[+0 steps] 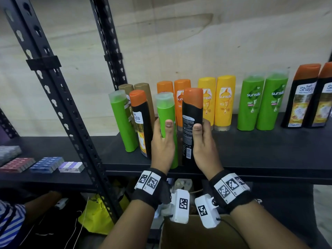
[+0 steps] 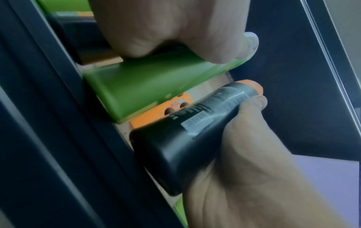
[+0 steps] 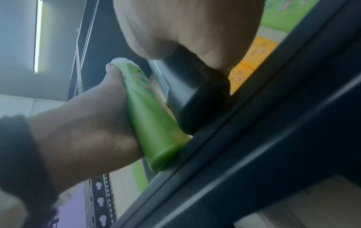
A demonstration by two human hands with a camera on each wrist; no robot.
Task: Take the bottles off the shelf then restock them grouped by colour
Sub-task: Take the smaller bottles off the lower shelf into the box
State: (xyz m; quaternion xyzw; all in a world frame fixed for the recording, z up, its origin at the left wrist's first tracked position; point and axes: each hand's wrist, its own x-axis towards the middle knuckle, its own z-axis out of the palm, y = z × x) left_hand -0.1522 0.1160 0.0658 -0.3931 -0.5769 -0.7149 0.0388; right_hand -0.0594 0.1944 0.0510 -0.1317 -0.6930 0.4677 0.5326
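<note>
1. While the left hand [image 1: 162, 144] is curled around a green bottle [image 1: 167, 126] and the right hand [image 1: 203, 146] is curled around a black bottle with orange cap [image 1: 192, 126], both bottles stand at the front edge of the shelf [image 1: 251, 150], side by side.
2. Along the back wall the restocking seems well advanced: two gold bottles [image 1: 136, 88], two orange bottles [image 1: 179, 92], two yellow bottles [image 1: 224, 103], two green bottles [image 1: 262, 103] and two black bottles [image 1: 305, 97] already stand in pairs by colour.
3. Four bottles remain, I judge: the two in the hands, plus another green bottle [image 1: 122, 121] and another black bottle [image 1: 142, 123] at the front left.
4. The shelf is a dark board in a black metal rack [image 1: 53, 90] before a pale wooden wall. Small flat boxes [image 1: 46, 164] lie on the neighbouring shelf, and a cardboard box [image 1: 197, 234] is below.
</note>
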